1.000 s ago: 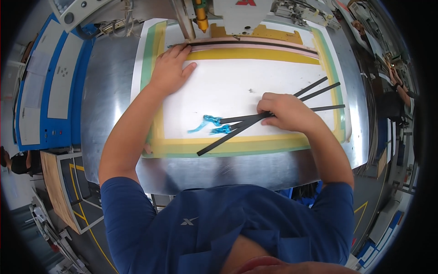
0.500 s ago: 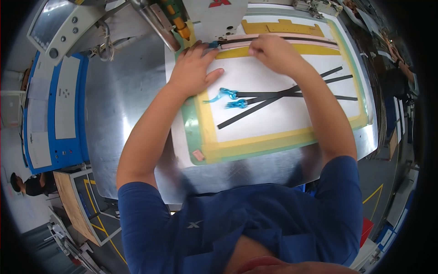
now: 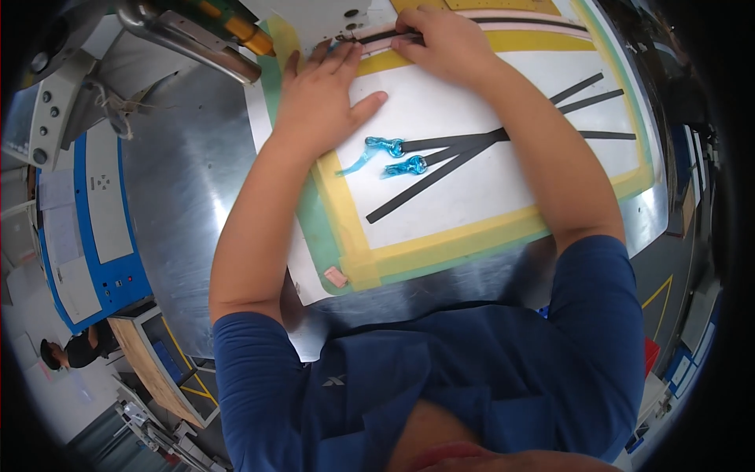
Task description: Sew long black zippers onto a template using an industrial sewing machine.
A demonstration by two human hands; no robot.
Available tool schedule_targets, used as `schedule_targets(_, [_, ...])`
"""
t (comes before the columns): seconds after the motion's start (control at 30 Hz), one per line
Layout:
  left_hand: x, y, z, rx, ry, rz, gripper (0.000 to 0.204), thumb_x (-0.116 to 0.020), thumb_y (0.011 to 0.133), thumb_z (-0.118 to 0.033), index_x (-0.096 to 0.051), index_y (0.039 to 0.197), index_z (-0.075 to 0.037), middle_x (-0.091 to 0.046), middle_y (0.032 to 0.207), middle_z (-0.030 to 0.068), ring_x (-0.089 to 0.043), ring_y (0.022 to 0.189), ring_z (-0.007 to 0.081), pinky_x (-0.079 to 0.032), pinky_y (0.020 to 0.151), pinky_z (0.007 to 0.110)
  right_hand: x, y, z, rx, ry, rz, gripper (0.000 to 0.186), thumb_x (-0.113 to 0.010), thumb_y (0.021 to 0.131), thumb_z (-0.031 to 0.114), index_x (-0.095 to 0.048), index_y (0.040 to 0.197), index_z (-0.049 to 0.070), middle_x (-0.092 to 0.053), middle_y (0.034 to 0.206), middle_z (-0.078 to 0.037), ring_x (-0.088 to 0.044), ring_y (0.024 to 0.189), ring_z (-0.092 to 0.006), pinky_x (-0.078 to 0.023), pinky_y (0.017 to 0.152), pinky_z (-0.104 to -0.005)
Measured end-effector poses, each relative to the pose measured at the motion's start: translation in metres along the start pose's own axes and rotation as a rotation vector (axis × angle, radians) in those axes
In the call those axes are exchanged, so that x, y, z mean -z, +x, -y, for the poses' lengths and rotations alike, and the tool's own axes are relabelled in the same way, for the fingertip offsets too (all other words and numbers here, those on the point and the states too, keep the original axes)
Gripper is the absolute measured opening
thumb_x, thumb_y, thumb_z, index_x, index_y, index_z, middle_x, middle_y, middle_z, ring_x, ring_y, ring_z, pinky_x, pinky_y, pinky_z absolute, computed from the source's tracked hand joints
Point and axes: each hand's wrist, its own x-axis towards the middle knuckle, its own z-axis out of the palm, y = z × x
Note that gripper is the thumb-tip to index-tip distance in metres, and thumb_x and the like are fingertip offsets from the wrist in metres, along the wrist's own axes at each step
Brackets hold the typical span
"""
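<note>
A long black strip [image 3: 536, 23] lies along a pink guide [image 3: 491, 26] at the far side of the work board. My left hand [image 3: 321, 98] rests with its fingers spread, fingertips at the guide's left end, where a bit of blue shows under them. Farther right, my right hand [image 3: 448, 46] has thumb and forefinger pinched on the black strip. Nearer me, several black strips [image 3: 460, 152] cross one another on the white sheet [image 3: 464, 200]. Two have ends wrapped in crinkled blue film [image 3: 405, 166].
Yellow tape [image 3: 440, 245] and a green border [image 3: 318, 228] frame the sheet on a metal table [image 3: 185, 181]. A metal tube [image 3: 189, 43] and a brass-coloured nozzle [image 3: 252, 35] hang beyond my left hand. A blue-and-white cabinet [image 3: 102, 228] stands left; another person [image 3: 79, 346] is far left.
The view has shifted, bringing the far guide nearer the top edge. My right hand has come down onto the black strip and moved left, closer to my left hand, which stays at the guide's end.
</note>
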Motion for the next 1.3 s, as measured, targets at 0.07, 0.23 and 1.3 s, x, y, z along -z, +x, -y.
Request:
schedule_targets(0.07, [-0.002, -0.002, 0.006, 0.009, 0.029, -0.023, 0.072, -0.059, 0.097, -0.057, -0.056, 0.150, -0.008, -0.056, 0.153, 0.0125, -0.044, 0.148, 0.0331, -0.024, 0.125, 0.059, 0.004, -0.002, 0.000, 0.011, -0.016, 0.020, 0.031, -0.068, 0.096, 0.037, -0.072, 0.116, 0.014, -0.073, 0.112, -0.009, -0.071, 0.100, -0.0313, -0.057, 0.086, -0.0442])
schedule_targets(0.23, [-0.003, -0.001, 0.022, 0.051, -0.038, -0.138, 0.056, -0.066, 0.095, -0.043, -0.067, 0.136, -0.005, -0.067, 0.136, 0.0138, -0.056, 0.133, 0.0333, -0.036, 0.118, 0.052, 0.019, 0.002, 0.013, -0.030, 0.062, 0.050, 0.033, -0.069, 0.092, 0.033, -0.073, 0.110, 0.006, -0.075, 0.101, -0.019, -0.072, 0.094, -0.0396, -0.057, 0.081, -0.0500])
schedule_targets(1.3, [-0.008, 0.003, 0.005, 0.006, 0.023, -0.105, 0.053, -0.061, 0.101, -0.048, -0.065, 0.144, -0.017, -0.063, 0.144, 0.0118, -0.052, 0.141, 0.0353, -0.038, 0.116, 0.053, 0.015, 0.004, 0.007, 0.146, 0.099, 0.044, 0.024, -0.069, 0.092, 0.027, -0.075, 0.095, 0.004, -0.071, 0.094, -0.019, -0.070, 0.090, -0.0405, -0.056, 0.080, -0.0492])
